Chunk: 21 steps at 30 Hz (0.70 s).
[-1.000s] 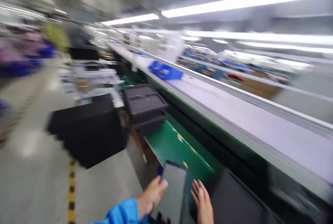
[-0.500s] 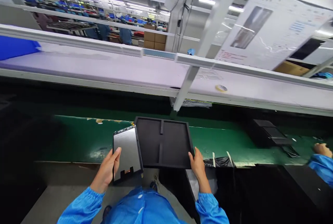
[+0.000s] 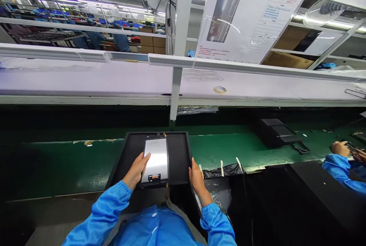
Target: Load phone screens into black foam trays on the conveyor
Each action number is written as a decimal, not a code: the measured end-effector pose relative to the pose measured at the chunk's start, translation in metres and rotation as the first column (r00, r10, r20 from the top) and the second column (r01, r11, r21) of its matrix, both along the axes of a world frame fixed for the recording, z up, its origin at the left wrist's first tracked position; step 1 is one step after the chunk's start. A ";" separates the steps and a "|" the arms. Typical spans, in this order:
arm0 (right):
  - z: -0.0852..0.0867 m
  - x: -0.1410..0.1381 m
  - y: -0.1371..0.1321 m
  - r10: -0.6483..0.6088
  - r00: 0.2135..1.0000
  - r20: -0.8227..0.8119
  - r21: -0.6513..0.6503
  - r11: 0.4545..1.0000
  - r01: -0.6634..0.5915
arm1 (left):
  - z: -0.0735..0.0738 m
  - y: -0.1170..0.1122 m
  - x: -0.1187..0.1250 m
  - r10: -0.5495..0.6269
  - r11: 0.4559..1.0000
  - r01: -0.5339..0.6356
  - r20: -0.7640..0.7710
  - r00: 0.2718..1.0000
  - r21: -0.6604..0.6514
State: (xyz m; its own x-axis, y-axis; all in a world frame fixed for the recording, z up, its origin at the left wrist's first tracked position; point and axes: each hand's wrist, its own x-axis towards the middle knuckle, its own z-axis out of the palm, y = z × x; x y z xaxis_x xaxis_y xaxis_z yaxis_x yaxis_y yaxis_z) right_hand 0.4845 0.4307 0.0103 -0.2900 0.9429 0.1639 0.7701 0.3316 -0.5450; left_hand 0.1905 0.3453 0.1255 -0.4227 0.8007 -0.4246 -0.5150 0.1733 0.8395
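Note:
My left hand (image 3: 137,171) is closed on the left edge of a tablet-sized display panel (image 3: 156,156), its thumb on the silvery back. The panel has a dark frame, with an orange flex piece near its lower edge. It lies over the middle of a shallow black tray (image 3: 179,158), hiding most of the divider; whether it rests on the tray floor I cannot tell. My right hand (image 3: 197,179) grips the tray's right edge, thumb along the rim, fingers partly hidden below. The tray is at the front edge of the green bench (image 3: 223,147).
To the right stand a stack of black trays (image 3: 277,131) and a small black frame (image 3: 300,147). A co-worker's hands (image 3: 341,149) hold a dark part at far right. A tape roll (image 3: 220,89) lies on the white shelf (image 3: 128,78), behind a white post (image 3: 175,97).
The display panel has moved from beside the tray's left edge to over its middle, with my left hand still on it. My right hand keeps the tray's right edge. The view has turned right.

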 end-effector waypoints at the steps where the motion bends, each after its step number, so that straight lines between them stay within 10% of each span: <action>1: -0.002 0.000 0.000 0.003 1.000 -0.007 0.003 1.000 -0.003 | -0.003 0.011 0.006 -0.042 0.999 0.042 0.001 0.999 0.000; 10: -0.005 -0.003 -0.001 -0.032 0.999 -0.033 0.000 0.999 0.032 | -0.047 0.094 0.058 -0.134 0.990 0.130 -0.069 0.989 -0.059; 21: -0.004 -0.002 -0.003 -0.033 0.999 -0.012 0.014 0.999 0.033 | -0.082 0.109 0.070 -0.033 0.994 0.001 -0.296 0.955 -0.106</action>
